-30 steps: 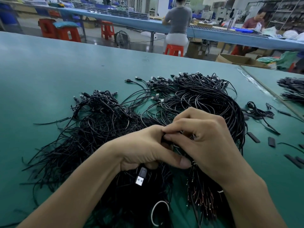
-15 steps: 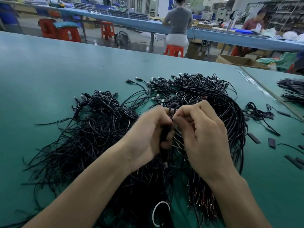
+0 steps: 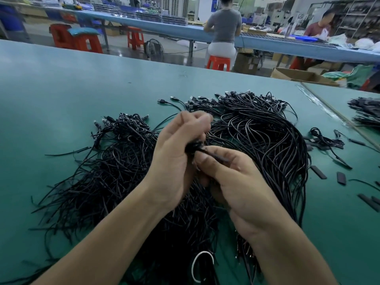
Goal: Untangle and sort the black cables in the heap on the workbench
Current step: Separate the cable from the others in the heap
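Observation:
A big heap of thin black cables (image 3: pixel 115 173) covers the middle of the green workbench (image 3: pixel 51 99). Its right part (image 3: pixel 265 136) lies in long combed curves with plugs at the far end. Above the heap's middle, my left hand (image 3: pixel 176 157) is raised with fingers curled round a small black bundle of cable (image 3: pixel 194 146). My right hand (image 3: pixel 232 182) is just below and right of it, pinching a cable end (image 3: pixel 216 155) that leads out of that bundle. Both hands touch at the bundle. What lies under my hands is hidden.
Loose black sleeves (image 3: pixel 318 172) and a small cable knot (image 3: pixel 327 140) lie right of the heap. A second cable pile (image 3: pixel 366 112) sits on the adjoining bench at far right. A white ring (image 3: pixel 202 266) lies at the heap's near edge. People work at a far blue bench (image 3: pixel 164 27).
Both hands rose from the heap and turned. My left hand lifted higher with the bundle, and my right hand dropped lower, drawing a cable end out toward the right.

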`<state>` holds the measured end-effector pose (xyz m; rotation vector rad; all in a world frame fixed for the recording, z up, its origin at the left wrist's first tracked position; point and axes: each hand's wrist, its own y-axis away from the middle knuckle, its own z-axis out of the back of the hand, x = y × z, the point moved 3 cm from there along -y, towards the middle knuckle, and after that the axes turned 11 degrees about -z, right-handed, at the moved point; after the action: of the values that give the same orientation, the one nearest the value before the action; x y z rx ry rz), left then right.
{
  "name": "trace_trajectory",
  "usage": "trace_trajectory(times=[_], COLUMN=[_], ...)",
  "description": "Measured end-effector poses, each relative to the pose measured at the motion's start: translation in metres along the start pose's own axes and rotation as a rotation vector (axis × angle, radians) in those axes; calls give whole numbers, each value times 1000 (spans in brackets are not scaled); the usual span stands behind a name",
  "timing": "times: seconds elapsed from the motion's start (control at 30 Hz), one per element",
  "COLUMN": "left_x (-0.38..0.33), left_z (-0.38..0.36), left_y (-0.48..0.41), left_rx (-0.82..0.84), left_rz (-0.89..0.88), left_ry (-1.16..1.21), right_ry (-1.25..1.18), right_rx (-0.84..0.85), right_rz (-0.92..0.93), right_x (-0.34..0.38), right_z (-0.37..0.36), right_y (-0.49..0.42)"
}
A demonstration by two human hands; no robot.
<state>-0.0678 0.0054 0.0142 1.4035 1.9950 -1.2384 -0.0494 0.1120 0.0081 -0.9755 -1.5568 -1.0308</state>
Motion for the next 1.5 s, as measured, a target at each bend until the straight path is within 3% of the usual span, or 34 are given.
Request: trace_trajectory(times=[0.13,0.3,0.5,0.77,0.9,0.97,1.07,1.13,1.23,1.33,1.5], left_x=[-1,0,2,1,-1,0,6,11,14,17,11], left_z=[1,9,11,13,7,3,2,8,15,17,15], left_y=[0,0,-2,-6,-4,-1,2,3,2,2,-2], left_rx=[118,5,181,85,134,174,198,169,135,145,96], left_rz=[-109,-152,-224,-29,-11,-82,-187,-188,-144,-29,127], left_ry=[-348,-824,-797,-439,-213,-276,-563,-782,-896,-892,-466], right_ry=[13,36,214,381,403,376,341,313,294,289,273], right_rx=[-19,-94,-163,-183,-239,-259,-327,-361,-334,-293,-206], right_rz=[56,172,290,233,191,174,197,239,252,242,167], right_x=[6,19,23,11,6,6,9,12,12,11,9], right_z=[10,30,41,39,39,41,47,50,47,41,36], right_y=[1,0,-1,-9,-12,-11,-10,-9,-8,-8,-10])
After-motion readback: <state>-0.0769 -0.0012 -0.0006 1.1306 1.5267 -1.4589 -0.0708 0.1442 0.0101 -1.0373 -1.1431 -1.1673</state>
